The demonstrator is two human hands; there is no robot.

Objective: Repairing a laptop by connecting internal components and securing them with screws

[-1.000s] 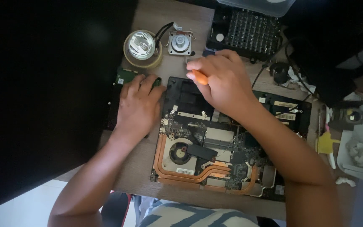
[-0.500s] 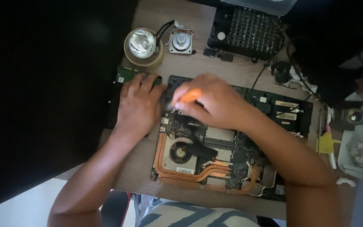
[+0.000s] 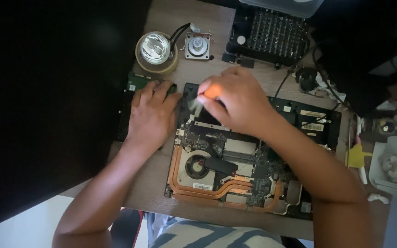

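The opened black laptop base with copper heat pipes and a round fan point(image 3: 235, 170) lies in the middle of the frame on the brown wooden table point(image 3: 198, 73), its cover already off and the board bare. The right hand point(image 3: 235, 103) has its fingers closed around an orange-handled screwdriver point(image 3: 212, 92), tip blurred, at the board's upper left corner. The left hand point(image 3: 150, 115) rests flat, fingers spread, at the base's left edge. By my reading disassembly is midway: fan and heat pipes remain mounted.

Wooden desk point(image 3: 194, 78), dim light, deep shadow at left, pale floor point(image 3: 14, 225) below
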